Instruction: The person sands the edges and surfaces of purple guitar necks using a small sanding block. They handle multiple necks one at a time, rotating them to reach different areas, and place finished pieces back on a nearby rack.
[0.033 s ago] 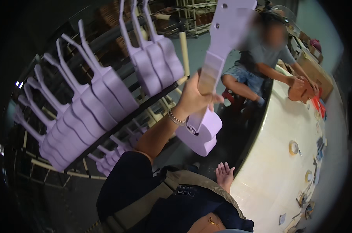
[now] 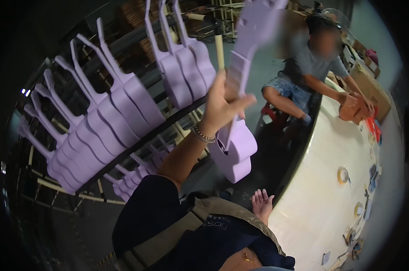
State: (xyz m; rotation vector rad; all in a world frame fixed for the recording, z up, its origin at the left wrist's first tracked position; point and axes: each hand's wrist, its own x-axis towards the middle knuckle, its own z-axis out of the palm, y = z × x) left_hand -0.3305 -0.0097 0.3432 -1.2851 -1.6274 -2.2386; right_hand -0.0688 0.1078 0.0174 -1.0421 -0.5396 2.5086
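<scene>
A lilac ukulele-shaped instrument [image 2: 235,156] hangs almost upright from my left hand [image 2: 221,101], which grips its long neck below the headstock; a brownish strip on the neck is blurred. Its body hangs below my wrist, with a dark sound hole partly hidden behind the neck. Beside the pale worktable's near edge, my right hand [image 2: 262,205] is open, palm up with fingers spread, holding nothing.
On the left, a rack [image 2: 139,144] carries several lilac instrument bodies on two tiers. A worktable [image 2: 313,189] curves along the right, with tape rolls [image 2: 342,174] and tools. A seated person [image 2: 317,67] at its far end handles a brown wooden instrument body [image 2: 351,110].
My left hand and the held instrument have shifted slightly up and left, with the headstock moving left. The surroundings sit a little farther right in the picture.
</scene>
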